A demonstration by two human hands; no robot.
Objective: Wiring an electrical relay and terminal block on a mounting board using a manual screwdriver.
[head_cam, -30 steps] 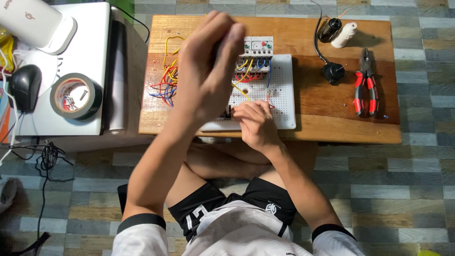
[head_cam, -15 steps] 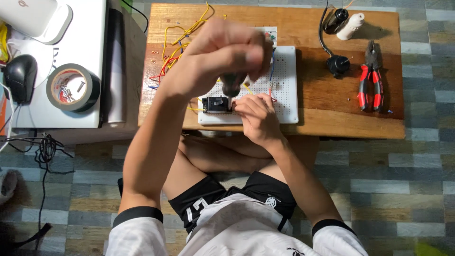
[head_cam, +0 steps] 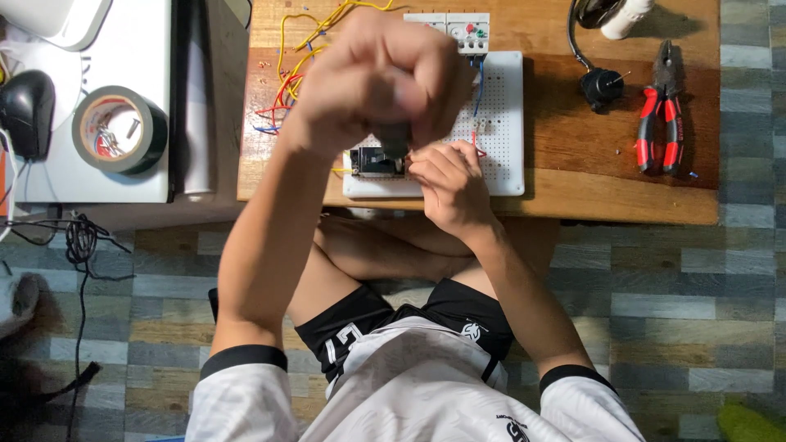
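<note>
We see our left hand (head_cam: 381,78) raised above the white breadboard (head_cam: 499,123), its grip closed in a blurred fist around a small dark object (head_cam: 393,141) we cannot identify. Our right hand (head_cam: 450,188) rests at the breadboard's near edge on the wooden table (head_cam: 573,180), fingertips pinched on a thin red wire (head_cam: 473,150) beside a small dark module (head_cam: 375,162). Red-handled pliers (head_cam: 661,115) lie well apart to the right.

home hobby bench | breadboard (head_cam: 499,123) | pliers (head_cam: 661,115) | tape roll (head_cam: 119,129)
</note>
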